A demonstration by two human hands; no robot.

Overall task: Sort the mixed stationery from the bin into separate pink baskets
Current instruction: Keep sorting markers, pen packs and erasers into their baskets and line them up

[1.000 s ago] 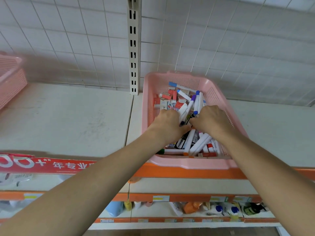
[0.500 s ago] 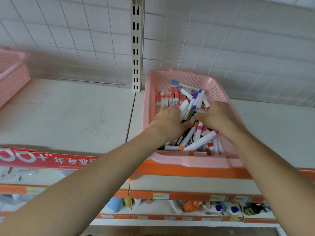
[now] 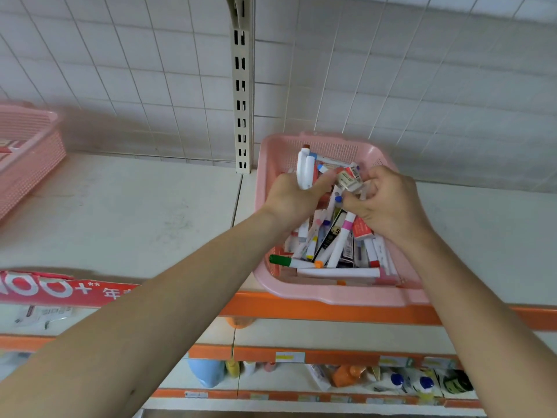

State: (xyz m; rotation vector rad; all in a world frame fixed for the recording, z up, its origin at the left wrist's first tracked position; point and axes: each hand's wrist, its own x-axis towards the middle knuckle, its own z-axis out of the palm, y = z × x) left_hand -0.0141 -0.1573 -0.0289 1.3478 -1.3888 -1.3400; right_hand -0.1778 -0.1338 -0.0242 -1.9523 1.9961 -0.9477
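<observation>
Pink plastic mesh forms the bin [image 3: 328,297], which sits at 3 o'clock of frame centre on the pale shelf [image 3: 135,212], its near rim overhanging the orange shelf edge [image 3: 301,309]. The bin holds mixed stationery in a loose heap: white-barrelled pens with coloured caps, small cartons and dark packets.

Left hand [image 3: 289,197]: positioned over the bin's 9 o'clock side. Its fingers are closed round a bundle of white markers [image 3: 304,170]. The bundle stands nearly upright and projects from the fist toward 12 o'clock, clear of the heap.

Right hand [image 3: 388,203]: positioned over the bin's 3 o'clock side, fingers curled inward. It pinches a small carton [image 3: 348,178] with a red band and a barcode label, held above the heap. The left hand's extended digit touches this carton on its 9 o'clock side. The two hands are just beside each other.

Heap contents at 6 o'clock of the hands:
- a green-capped marker [image 3: 278,260] lying flat against the near-left corner;
- a pink-banded marker [image 3: 343,236] tilted across the others;
- a red carton [image 3: 361,229] just beside the right wrist.

A second pink basket [image 3: 30,152] stands at 9 o'clock on the same shelf, well apart from the bin; its contents cannot be made out. A slotted upright [image 3: 241,101] rises at 12 o'clock against the grid wall. A red banner [image 3: 60,289] hangs on the shelf front at 8 o'clock. Bottles [image 3: 422,383] stand on a lower shelf at 5 o'clock.
</observation>
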